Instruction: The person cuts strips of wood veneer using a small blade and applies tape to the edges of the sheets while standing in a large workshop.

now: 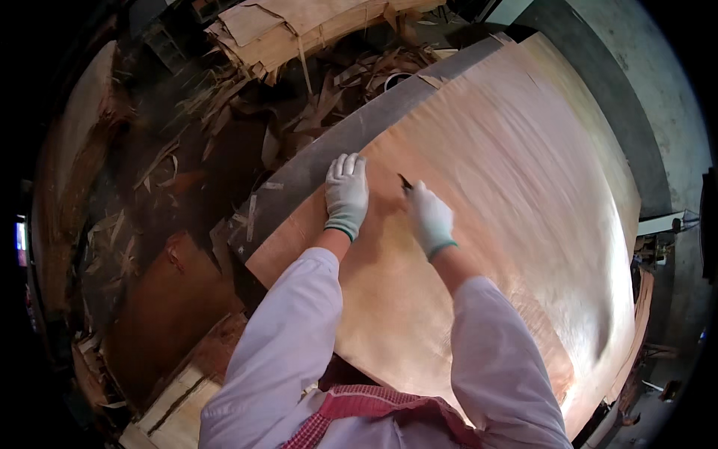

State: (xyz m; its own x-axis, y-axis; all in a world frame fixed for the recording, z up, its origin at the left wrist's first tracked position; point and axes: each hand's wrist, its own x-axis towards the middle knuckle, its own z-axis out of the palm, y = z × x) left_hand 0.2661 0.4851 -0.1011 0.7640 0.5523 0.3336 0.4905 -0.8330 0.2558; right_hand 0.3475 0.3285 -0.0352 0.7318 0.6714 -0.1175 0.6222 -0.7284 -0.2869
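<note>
A large sheet of wood veneer [516, 172] lies in front of me over a dark grey tabletop [329, 153]. My left hand [347, 193], in a white glove with a green cuff, rests flat near the sheet's left edge, fingers stretched forward and close together. To its right, my right hand [431, 218], gloved the same way and slightly blurred, is closed round a small dark knife [405, 182]. The knife's tip points forward and left, at or just above the veneer. Most of its handle is hidden in the glove.
Beyond the table, a stack of veneer sheets [299, 34] stands at the back. Torn veneer strips [344, 82] litter the floor at the far left. Another tall stack [86, 142] stands at the left rim. Wooden boards [183, 404] lie low at the near left.
</note>
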